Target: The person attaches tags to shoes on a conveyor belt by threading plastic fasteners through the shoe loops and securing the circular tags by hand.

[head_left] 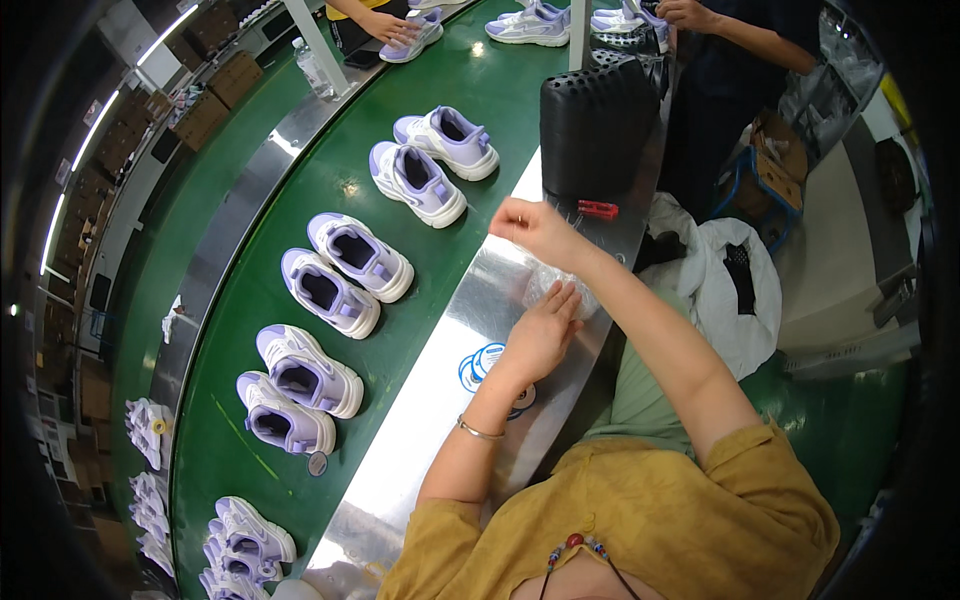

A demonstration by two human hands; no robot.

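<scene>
Plastic [541,284] lies on the bench [400,440] at the fingertips of the flat, open left grip [547,332]; right grip [532,228], beyond, is pinched narrow, contents indiscernible.

Shoes [350,308] on the belt [475,85], left of the ledge [425,400] (stickers [487,360] and plastic [541,283] on the latter)

Right hand [540,232]: any held item too small to tell. Clear plastic [590,300] partly hidden by left hand [543,335].
</scene>
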